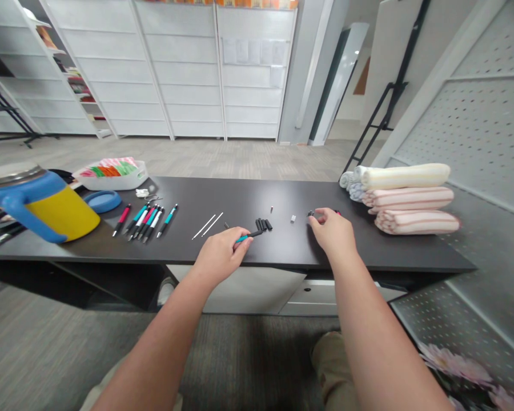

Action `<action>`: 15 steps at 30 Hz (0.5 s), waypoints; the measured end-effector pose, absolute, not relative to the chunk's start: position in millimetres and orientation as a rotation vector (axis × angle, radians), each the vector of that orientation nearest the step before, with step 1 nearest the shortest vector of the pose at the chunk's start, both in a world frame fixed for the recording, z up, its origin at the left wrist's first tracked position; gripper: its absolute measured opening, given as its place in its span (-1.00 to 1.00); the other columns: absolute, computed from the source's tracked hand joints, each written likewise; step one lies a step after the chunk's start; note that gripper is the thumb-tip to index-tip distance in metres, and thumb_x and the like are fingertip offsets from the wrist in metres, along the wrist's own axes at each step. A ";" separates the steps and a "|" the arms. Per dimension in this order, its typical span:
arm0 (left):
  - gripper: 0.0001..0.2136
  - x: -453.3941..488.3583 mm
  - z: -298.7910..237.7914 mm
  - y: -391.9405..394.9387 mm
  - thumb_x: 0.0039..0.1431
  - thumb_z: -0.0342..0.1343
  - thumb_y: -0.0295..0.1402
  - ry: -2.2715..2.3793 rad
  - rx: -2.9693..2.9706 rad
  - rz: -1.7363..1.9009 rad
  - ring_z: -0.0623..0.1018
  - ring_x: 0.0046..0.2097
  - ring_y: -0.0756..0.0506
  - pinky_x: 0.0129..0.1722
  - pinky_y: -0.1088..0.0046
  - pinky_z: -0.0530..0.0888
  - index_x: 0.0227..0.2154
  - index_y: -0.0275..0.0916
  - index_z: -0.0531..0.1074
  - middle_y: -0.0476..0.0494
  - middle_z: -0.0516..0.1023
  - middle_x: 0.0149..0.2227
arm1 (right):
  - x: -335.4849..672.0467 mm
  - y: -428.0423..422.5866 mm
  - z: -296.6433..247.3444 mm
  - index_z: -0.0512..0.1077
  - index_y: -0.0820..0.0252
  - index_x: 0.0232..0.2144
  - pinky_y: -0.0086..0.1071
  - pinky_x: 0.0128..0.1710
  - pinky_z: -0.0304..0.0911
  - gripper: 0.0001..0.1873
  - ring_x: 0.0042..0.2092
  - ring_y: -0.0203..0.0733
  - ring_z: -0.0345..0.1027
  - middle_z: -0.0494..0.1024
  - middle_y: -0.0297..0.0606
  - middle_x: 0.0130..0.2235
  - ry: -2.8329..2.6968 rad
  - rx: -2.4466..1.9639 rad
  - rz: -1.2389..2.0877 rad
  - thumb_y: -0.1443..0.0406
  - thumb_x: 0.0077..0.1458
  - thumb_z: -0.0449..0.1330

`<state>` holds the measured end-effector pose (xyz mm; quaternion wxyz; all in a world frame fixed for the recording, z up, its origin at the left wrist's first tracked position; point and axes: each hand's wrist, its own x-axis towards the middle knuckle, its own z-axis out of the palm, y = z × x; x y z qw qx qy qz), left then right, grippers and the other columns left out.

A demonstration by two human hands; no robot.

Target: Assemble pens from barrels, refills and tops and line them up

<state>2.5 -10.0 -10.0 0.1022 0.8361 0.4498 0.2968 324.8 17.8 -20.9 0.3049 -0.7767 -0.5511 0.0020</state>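
Between the thumb and fingers of my left hand is a teal pen barrel with a black end, held low over the dark table. My right hand pinches a small dark piece at its fingertips; its exact shape is too small to tell. A bit of red and black shows just behind that hand. Several black rubber grips lie between my hands, with a tiny metal-like piece and a small clear-white piece farther over. Two thin white refills lie left of my left hand.
Several pens lie left on the table. Beyond them are a blue and yellow mug, its blue lid and a white tray of colourful packets. Rolled towels are stacked at the right end.
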 end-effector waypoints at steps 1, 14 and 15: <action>-0.77 2.8 -10.2 -10.0 0.46 0.01 -0.17 1.333 2.470 0.877 0.59 -0.28 -0.09 -0.27 0.41 0.39 -0.11 -0.14 0.53 -0.06 0.65 -0.25 | 326.2 20.8 -21.4 0.59 0.20 0.02 -0.18 -0.10 0.33 -0.62 -0.14 0.05 0.56 0.71 -0.12 -0.22 -1.452 -2.075 -0.001 0.16 0.21 0.26; -0.80 7.4 -11.0 -11.0 0.44 0.03 -0.21 1.361 2.500 0.856 0.62 -0.19 -0.13 -0.23 0.39 0.39 -0.13 -0.14 0.52 -0.07 0.66 -0.21 | 326.5 34.9 -20.6 0.64 0.06 -0.18 -0.26 -0.20 0.31 -0.79 -0.17 -0.03 0.55 0.71 -0.22 -0.18 -1.439 -2.164 -0.031 0.19 0.20 0.25; -0.80 7.4 -11.5 -10.8 0.44 0.03 -0.21 1.361 2.501 0.858 0.62 -0.19 -0.13 -0.22 0.39 0.39 -0.13 -0.13 0.52 -0.06 0.66 -0.22 | 325.5 34.7 -19.6 0.64 0.06 -0.20 -0.26 -0.20 0.32 -0.80 -0.16 -0.02 0.55 0.72 -0.22 -0.18 -1.423 -2.181 -0.022 0.19 0.19 0.25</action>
